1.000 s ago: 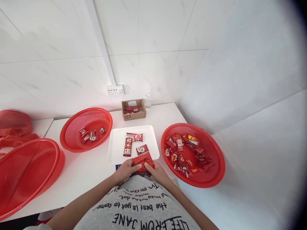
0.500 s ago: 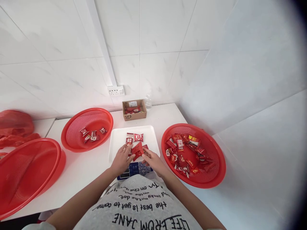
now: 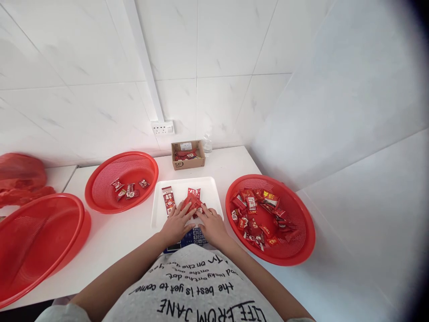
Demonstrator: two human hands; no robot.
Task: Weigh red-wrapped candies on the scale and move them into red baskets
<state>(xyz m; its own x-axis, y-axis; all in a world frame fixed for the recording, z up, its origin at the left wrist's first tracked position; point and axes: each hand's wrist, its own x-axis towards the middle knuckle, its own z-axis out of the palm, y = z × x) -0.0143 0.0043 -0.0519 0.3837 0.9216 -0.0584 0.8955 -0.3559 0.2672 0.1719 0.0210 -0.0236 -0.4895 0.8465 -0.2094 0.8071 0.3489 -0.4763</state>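
1. Our left hand [image 3: 176, 227] is spread wide over the near part of the white tray [image 3: 213, 190], fingertips at the red packet [image 3: 191, 201].
2. Our right hand [image 3: 212, 226] is also wide, fingertips at the packet's right side.
3. The packet lies on the tray, seemingly overlapping another wrapper, though our fingers hide part.
4. We see a long sachet [image 3: 168, 200] on the tray's left part.
5. Right of the tray, a red basket [image 3: 300, 219] holds many sweets [image 3: 254, 228].
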